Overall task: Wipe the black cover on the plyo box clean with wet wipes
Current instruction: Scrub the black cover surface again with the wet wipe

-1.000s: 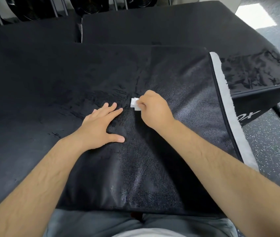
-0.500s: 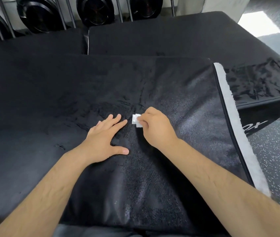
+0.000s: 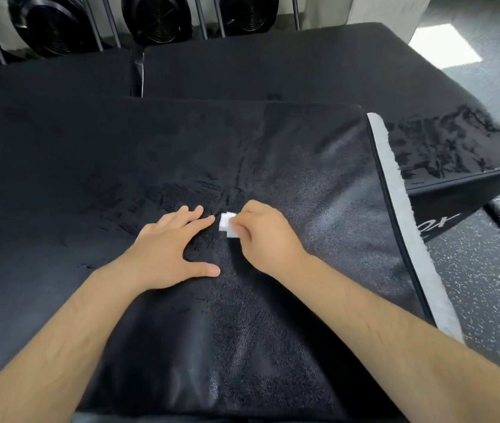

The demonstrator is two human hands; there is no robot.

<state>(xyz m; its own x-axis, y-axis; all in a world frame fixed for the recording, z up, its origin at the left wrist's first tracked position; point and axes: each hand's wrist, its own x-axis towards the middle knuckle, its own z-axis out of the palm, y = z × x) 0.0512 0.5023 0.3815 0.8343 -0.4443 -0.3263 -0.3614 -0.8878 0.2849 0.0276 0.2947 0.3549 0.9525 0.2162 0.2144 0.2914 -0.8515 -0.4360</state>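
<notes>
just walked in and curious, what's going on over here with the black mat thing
A person is wiping the black cover on a plyo box. The right hand pinches a small folded white wet wipe against the cover near its middle, while the left hand lies flat beside it, fingers spread, bracing the fabric. A grey strip edges the cover on the right.

Flat cover (image 3: 59,178) leftward; plates (image 3: 157,19) behind

left hand (image 3: 169,251) on cover (image 3: 319,215), wipe (image 3: 227,225) just right, right hand (image 3: 265,236) beside
</notes>
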